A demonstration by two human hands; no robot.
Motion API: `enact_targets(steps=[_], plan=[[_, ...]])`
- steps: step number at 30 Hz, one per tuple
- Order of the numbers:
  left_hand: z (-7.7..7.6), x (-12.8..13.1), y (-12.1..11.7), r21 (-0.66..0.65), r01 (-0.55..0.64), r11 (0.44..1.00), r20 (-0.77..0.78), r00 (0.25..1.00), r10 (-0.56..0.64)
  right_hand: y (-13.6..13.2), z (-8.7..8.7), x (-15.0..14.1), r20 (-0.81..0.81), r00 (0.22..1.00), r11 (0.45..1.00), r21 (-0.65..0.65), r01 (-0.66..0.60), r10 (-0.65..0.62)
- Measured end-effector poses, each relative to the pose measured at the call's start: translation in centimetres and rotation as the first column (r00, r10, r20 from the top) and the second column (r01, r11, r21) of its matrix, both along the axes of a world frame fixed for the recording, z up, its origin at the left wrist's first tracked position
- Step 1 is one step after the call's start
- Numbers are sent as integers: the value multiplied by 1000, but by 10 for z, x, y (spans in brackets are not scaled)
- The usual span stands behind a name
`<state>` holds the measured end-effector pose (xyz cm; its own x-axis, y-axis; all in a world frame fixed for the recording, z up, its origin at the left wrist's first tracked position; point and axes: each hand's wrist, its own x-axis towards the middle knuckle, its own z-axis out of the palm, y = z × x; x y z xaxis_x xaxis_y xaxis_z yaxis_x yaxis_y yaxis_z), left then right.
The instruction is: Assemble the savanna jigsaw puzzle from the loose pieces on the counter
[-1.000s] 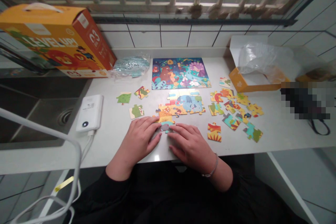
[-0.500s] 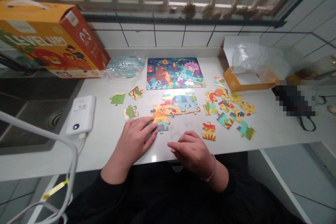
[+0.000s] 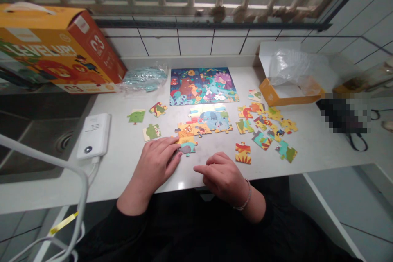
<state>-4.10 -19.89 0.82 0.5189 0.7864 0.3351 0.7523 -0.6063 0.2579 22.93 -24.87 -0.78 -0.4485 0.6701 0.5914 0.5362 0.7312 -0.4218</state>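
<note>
My left hand [image 3: 155,164] lies flat on the white counter [image 3: 319,147], its fingertips on a teal and grey puzzle piece [image 3: 188,147] at the near edge of a partly joined puzzle [image 3: 206,121]. A little to the right, my right hand [image 3: 222,177] rests on the counter, clear of the pieces. Its index finger points left, its other fingers are curled, and nothing is in it. A red and yellow piece [image 3: 243,153] lies just beyond it. A finished colourful picture puzzle [image 3: 202,86] lies further back.
Several loose pieces [image 3: 267,129] are scattered to the right, and three more [image 3: 151,132] to the left. A large orange box [image 3: 61,49], a plastic bag [image 3: 144,77], a white power bank [image 3: 93,136], a sink [image 3: 30,139] and a small open box [image 3: 288,90] surround them.
My right hand has pulled back from the teal piece toward me and curled its fingers. My left hand has stayed on the piece. The view has shifted slightly.
</note>
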Motion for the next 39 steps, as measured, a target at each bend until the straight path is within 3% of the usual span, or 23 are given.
enact_targets(steps=[9,24,39], plan=[[1,0,1,-24,2,1000,16,1000,-2,-2,0,2,25,999,998,-64,-21,22],[-4,-3,7,4,24,1000,9,1000,-24,0,-4,1,113,994,999,-46,18,-13],[-8,-5,11,-27,41,999,-36,998,-42,2,-6,1,95,995,999,-41,-9,13]])
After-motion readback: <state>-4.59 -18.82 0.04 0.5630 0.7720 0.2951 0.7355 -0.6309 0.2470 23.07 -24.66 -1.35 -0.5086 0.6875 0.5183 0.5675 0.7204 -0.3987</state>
